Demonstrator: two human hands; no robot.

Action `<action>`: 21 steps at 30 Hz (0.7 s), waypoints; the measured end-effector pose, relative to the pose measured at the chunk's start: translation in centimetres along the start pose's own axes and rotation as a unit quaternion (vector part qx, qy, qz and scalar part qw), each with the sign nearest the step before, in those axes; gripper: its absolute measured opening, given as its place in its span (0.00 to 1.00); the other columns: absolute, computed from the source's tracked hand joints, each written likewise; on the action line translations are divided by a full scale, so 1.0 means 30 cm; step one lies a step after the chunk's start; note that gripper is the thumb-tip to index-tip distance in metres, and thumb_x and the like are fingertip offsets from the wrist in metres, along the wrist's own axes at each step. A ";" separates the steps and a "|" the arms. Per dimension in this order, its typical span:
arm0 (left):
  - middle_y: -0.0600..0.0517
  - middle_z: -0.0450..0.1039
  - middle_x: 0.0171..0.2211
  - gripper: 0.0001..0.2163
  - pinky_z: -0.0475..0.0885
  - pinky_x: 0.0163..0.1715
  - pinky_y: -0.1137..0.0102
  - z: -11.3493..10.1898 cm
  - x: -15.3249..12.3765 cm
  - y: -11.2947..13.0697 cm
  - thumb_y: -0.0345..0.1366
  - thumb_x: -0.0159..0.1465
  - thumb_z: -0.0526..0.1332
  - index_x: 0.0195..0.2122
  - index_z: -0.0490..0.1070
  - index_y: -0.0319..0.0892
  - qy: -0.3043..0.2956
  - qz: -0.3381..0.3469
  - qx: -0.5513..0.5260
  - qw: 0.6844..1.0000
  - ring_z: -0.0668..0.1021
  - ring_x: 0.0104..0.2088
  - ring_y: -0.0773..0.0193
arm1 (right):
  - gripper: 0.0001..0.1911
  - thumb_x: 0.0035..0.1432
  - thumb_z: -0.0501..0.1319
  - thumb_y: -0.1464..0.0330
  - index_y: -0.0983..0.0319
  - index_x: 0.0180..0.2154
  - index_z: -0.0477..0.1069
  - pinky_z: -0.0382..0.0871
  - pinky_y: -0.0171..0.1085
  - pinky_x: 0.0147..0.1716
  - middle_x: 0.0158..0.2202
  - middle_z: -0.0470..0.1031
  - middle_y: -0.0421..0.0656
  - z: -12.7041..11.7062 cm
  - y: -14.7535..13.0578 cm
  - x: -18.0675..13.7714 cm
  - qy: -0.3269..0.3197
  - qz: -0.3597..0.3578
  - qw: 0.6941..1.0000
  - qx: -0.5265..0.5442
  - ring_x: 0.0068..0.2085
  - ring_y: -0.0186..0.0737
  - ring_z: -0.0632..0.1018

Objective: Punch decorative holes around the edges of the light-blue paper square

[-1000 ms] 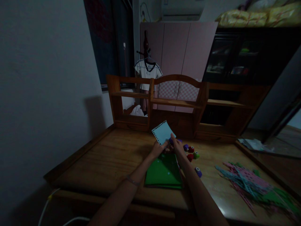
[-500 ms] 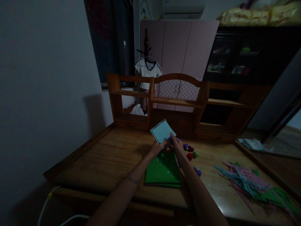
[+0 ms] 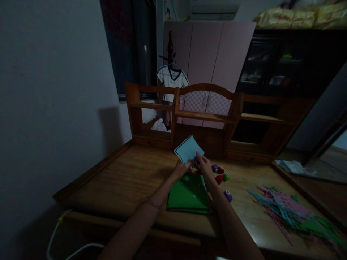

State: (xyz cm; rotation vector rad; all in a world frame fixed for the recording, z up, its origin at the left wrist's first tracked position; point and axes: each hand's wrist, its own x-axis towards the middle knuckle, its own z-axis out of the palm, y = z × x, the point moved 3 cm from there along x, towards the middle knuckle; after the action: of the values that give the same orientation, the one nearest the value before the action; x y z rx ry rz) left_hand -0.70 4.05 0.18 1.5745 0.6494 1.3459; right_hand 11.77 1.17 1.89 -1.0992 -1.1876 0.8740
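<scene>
Both my hands meet over the middle of a wooden desk [image 3: 121,184]. My left hand [image 3: 179,168] pinches the lower edge of a light blue paper sheet [image 3: 188,148] with a row of small holes along its left side. My right hand [image 3: 202,167] is closed on a small purple punch, mostly hidden, pressed at the sheet's lower right corner. A stack of green paper [image 3: 189,195] lies on the desk just under my hands and forearms.
Several small coloured punches [image 3: 221,173] lie right of my hands, another purple one [image 3: 228,196] nearer. A heap of punched pink, blue and green paper strips [image 3: 287,211] lies at the right. A wooden shelf unit [image 3: 206,117] stands at the desk's back. A white cable [image 3: 58,231] hangs lower left.
The view has shifted slightly; my hands and the blue sheet stay together, a little higher and further from me. Nothing was let go.
</scene>
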 end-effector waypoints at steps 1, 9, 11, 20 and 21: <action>0.47 0.70 0.49 0.18 0.64 0.52 0.65 0.000 -0.001 0.001 0.40 0.58 0.59 0.48 0.69 0.40 -0.003 0.000 -0.001 1.000 0.72 0.49 0.59 | 0.25 0.44 0.58 0.45 0.62 0.25 0.64 0.53 0.31 0.19 0.19 0.61 0.36 0.000 0.001 0.000 0.000 -0.003 1.000 0.001 0.21 0.31 0.62; 0.46 0.72 0.47 0.17 0.67 0.49 0.63 -0.001 -0.003 0.012 0.40 0.57 0.60 0.46 0.70 0.38 -0.001 -0.013 -0.012 1.000 0.74 0.45 0.57 | 0.26 0.42 0.59 0.44 0.61 0.24 0.64 0.56 0.31 0.20 0.20 0.62 0.36 0.001 -0.013 -0.002 0.012 0.000 1.000 0.017 0.21 0.31 0.62; 0.47 0.71 0.47 0.17 0.67 0.49 0.64 0.000 -0.004 0.018 0.40 0.57 0.60 0.46 0.70 0.39 -0.007 -0.017 -0.015 1.000 0.74 0.46 0.57 | 0.26 0.41 0.59 0.44 0.61 0.23 0.64 0.57 0.31 0.21 0.19 0.62 0.36 0.002 -0.024 -0.006 0.014 -0.003 1.000 0.019 0.21 0.31 0.63; 0.47 0.73 0.45 0.15 0.65 0.51 0.63 -0.005 -0.004 0.041 0.39 0.57 0.60 0.44 0.71 0.39 -0.012 -0.015 -0.001 1.000 0.74 0.46 0.57 | 0.26 0.42 0.58 0.44 0.61 0.26 0.67 0.57 0.31 0.21 0.21 0.66 0.37 -0.005 -0.003 -0.005 0.008 0.009 1.000 0.001 0.22 0.32 0.65; 0.47 0.73 0.45 0.15 0.65 0.51 0.64 -0.006 -0.003 0.040 0.39 0.56 0.61 0.43 0.72 0.39 -0.011 -0.009 0.001 1.000 0.74 0.46 0.57 | 0.26 0.42 0.58 0.44 0.62 0.26 0.67 0.57 0.31 0.20 0.21 0.66 0.37 -0.007 0.004 -0.002 0.011 0.011 1.000 -0.003 0.21 0.31 0.65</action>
State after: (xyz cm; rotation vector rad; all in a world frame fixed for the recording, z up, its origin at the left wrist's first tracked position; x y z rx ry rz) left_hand -1.09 3.52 1.21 1.5797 0.6496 1.3130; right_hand 11.96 1.12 1.75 -1.1256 -1.1619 0.8738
